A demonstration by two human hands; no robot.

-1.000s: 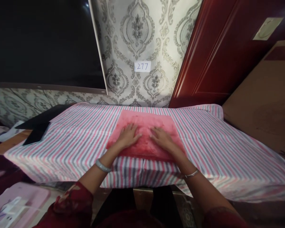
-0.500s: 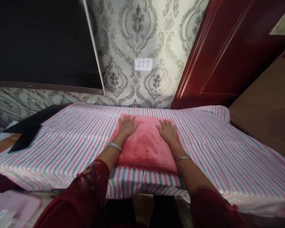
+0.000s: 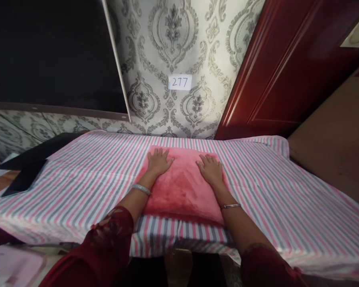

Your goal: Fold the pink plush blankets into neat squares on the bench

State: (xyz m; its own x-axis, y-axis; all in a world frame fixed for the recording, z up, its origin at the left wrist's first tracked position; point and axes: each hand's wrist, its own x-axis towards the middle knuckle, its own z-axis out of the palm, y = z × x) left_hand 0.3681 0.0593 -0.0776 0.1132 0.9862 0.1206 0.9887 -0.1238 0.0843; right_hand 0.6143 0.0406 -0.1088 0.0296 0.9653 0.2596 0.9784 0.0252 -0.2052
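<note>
A plush pink cushion (image 3: 182, 191) lies flat on the table with the striped cloth (image 3: 101, 175). Its pile shows darker patches toward the near left side. My left hand (image 3: 159, 161) rests palm down on the cushion's far left corner, fingers spread. On the far right part, my right hand (image 3: 211, 169) lies flat in the same way, fingers apart. Neither hand grips the cushion. The cushion's underside is hidden.
At the table's left end lie a dark flat phone-like slab (image 3: 25, 178) and a black sheet (image 3: 42, 149). A large dark screen (image 3: 54, 56) hangs behind at left. A red door (image 3: 275, 67) stands at back right. A pink box-like thing (image 3: 14, 265) sits below at left.
The view has shifted slightly, so the cushion and table appear a little lower. Both hands stay flat on the cushion in nearly the same places.
</note>
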